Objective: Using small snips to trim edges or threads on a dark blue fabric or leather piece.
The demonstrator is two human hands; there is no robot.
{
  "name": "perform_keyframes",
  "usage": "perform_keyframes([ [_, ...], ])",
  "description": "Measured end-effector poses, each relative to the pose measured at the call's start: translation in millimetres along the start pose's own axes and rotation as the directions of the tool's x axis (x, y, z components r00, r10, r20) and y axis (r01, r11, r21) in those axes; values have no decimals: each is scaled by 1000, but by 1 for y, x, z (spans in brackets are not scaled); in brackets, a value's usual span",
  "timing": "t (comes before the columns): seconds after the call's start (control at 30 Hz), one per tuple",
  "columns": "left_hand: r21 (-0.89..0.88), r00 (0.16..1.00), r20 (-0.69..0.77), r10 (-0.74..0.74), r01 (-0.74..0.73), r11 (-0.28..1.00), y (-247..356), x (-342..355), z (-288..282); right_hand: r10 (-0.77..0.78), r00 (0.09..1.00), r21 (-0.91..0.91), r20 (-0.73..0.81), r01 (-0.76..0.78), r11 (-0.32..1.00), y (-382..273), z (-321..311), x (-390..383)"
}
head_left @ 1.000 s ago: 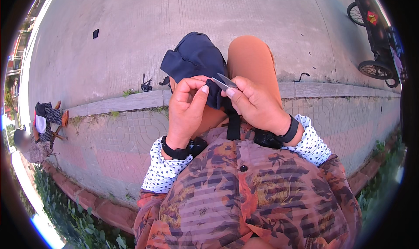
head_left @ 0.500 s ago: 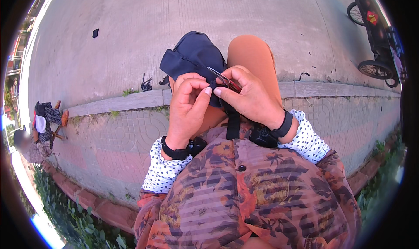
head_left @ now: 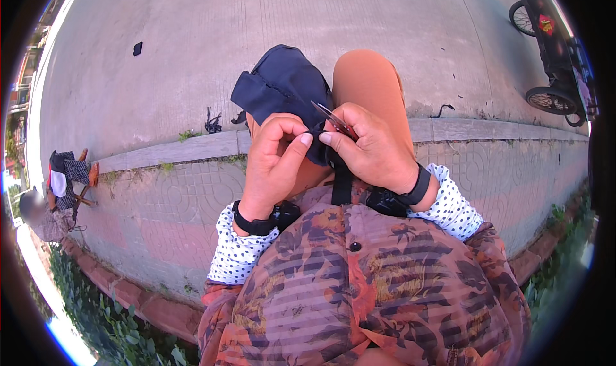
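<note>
Dark navy cloth (head_left: pixel 285 77) is draped over my left knee and runs down between my hands. My left hand (head_left: pixel 273 157) pinches an edge of it between thumb and forefinger. Close beside it, my right hand (head_left: pixel 372 148) has its thumb and forefinger at the same gathered edge. Tucked in that right hand is a small pair of scissors (head_left: pixel 335 120) with reddish handles, its pointed metal blades aimed up and left over the cloth. A black strap (head_left: pixel 342 185) hangs below the hands toward my lap. The exact spot between the fingertips is too small to make out.
Black scraps (head_left: pixel 213 121) lie by the kerb (head_left: pixel 173 149), and a dark piece (head_left: pixel 138 49) lies farther out on the concrete. Another person (head_left: pixel 61 192) sits low at the left. A dark wheeled cart (head_left: pixel 548 51) stands at the right. Plants (head_left: pixel 115 321) grow behind me.
The pinching fingertips have drawn slightly apart, with my left hand a little lower. The scissors have shifted slightly right and down, still in my right hand.
</note>
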State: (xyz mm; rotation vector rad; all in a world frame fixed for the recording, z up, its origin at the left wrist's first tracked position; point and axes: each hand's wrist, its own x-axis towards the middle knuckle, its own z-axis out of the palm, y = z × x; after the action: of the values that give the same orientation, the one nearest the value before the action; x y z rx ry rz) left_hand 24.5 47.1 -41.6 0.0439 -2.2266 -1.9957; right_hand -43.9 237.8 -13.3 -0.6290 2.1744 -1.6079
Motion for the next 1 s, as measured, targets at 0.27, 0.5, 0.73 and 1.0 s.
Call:
perform_keyframes([
  [0.27,-214,993,10,-121,121,969,-1,-6,-3,45,999,9,9,-45,999,8,-2,4],
  [0.5,-245,970,55,-238,244,938,6,1,-5,194,976,238,100,-213,948,18,-5,9],
  [0.73,-201,949,94,-302,315,928,13,6,-2,269,949,319,166,-310,896,19,-6,9],
  [1.0,-114,916,123,-382,395,912,14,9,-10,253,955,307,152,-289,907,21,-5,12],
])
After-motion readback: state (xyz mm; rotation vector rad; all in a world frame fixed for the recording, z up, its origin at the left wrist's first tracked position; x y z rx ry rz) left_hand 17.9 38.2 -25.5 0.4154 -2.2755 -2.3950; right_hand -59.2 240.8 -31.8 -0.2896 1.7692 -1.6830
